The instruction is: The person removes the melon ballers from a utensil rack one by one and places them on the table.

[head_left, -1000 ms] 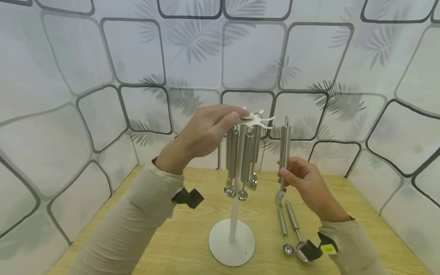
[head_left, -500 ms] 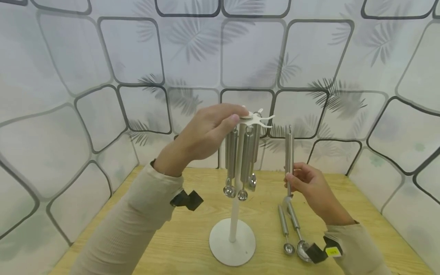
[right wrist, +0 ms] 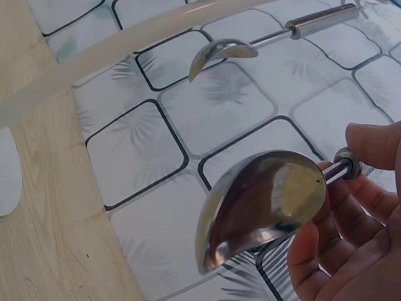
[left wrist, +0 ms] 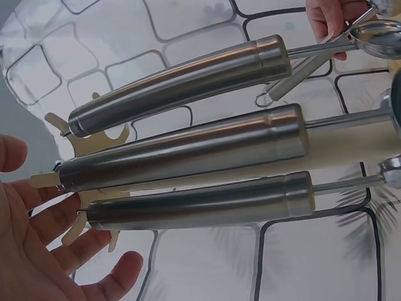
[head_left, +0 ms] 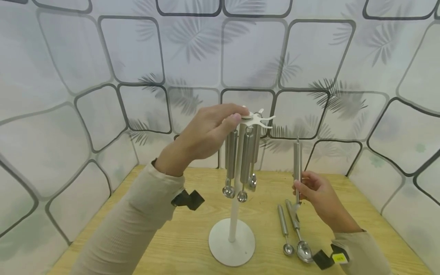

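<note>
My left hand [head_left: 213, 130] rests on top of a white stand [head_left: 257, 119] with curved hooks, thumb and forefinger touching its round cap. Several steel-handled scoops [left wrist: 188, 147] hang from the hooks, bowls down; some hooks carry nothing. In the left wrist view the fingers spread loosely around the hooks. To the right of the stand, my right hand [head_left: 319, 194] pinches a steel scoop [head_left: 297, 164] low on its handle, ring end up. Its shiny oval bowl [right wrist: 269, 207] fills the middle of the right wrist view.
Two more utensils lie on the wooden table [head_left: 178, 236] below my right hand: a small melon baller [head_left: 288, 249] and a larger scoop [head_left: 304, 251]. The stand's round white base [head_left: 227, 248] sits left of them. Patterned cloth walls [head_left: 254, 53] enclose the table.
My right hand has moved to the right and down with the scoop, away from the stand. The left hand has stayed on the stand's top.
</note>
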A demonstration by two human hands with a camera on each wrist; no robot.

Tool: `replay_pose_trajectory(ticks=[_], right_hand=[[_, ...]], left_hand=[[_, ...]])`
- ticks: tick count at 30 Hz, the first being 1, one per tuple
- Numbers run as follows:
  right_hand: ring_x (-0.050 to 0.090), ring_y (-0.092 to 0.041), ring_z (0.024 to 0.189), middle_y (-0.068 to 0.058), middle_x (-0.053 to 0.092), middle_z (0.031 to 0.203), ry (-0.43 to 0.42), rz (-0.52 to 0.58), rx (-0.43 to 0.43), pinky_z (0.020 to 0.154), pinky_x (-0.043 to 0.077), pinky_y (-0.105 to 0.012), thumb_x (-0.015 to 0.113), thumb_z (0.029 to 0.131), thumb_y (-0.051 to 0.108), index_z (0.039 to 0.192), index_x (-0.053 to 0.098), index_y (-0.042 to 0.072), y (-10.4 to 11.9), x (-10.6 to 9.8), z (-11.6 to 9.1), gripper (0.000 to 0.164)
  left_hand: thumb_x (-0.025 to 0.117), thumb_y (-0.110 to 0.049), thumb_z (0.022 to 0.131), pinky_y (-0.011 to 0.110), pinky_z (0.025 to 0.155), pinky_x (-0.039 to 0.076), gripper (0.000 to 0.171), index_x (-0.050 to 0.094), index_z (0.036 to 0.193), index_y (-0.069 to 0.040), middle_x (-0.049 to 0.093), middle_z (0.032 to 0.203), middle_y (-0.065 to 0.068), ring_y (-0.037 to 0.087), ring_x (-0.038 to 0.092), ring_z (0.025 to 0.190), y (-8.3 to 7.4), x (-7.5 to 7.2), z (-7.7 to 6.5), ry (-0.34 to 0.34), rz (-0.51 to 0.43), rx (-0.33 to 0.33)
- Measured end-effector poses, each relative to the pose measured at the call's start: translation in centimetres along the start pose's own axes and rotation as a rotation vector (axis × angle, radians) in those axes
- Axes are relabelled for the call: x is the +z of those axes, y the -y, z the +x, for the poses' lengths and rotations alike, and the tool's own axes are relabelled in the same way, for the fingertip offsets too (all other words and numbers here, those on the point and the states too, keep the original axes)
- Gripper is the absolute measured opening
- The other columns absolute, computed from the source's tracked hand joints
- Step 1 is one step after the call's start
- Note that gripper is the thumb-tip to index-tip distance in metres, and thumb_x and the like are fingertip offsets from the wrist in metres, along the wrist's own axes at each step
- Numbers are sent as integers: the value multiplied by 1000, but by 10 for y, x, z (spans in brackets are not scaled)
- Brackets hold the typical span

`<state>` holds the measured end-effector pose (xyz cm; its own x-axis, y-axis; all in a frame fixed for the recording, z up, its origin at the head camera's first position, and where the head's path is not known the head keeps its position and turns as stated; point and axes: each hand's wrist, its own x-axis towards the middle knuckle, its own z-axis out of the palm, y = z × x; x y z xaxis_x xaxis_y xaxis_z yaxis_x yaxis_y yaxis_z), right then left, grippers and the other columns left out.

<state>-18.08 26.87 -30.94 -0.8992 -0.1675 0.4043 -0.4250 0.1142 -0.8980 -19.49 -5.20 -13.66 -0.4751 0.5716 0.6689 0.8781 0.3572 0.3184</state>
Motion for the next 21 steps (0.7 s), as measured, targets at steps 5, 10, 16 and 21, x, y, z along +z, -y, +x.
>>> replay_pose_trajectory(ticks=[5,10,16,21], right_hand=[[62,-12,80,0,64,87,-19,44,15,67,54,-24,53,97,-2,105,63,15,-6,-1,-3,21],[61,-11,80,0,64,87,-12,60,18,66,53,-23,53,97,-3,105,64,16,-11,-4,-4,23],[61,-11,79,1,64,86,-28,61,52,67,53,-24,53,97,-2,103,64,16,-18,-10,-6,21],[62,-11,80,1,64,88,-36,32,97,68,53,-25,53,98,2,105,63,16,-24,-15,-9,18]], left_hand=[[40,-20,100,34,90,43,36,64,121,-4,65,120,8,18,58,101,1,-1,-1,-2,0,3],[40,-20,100,34,88,44,36,64,121,-3,66,116,8,18,59,97,2,-1,-1,-12,-13,6],[39,-21,100,34,90,44,37,64,121,-4,65,121,8,18,59,101,3,0,-1,-12,-26,3],[39,-21,100,34,92,43,37,64,121,-4,63,125,9,18,59,106,3,-1,-2,-10,-33,7]])
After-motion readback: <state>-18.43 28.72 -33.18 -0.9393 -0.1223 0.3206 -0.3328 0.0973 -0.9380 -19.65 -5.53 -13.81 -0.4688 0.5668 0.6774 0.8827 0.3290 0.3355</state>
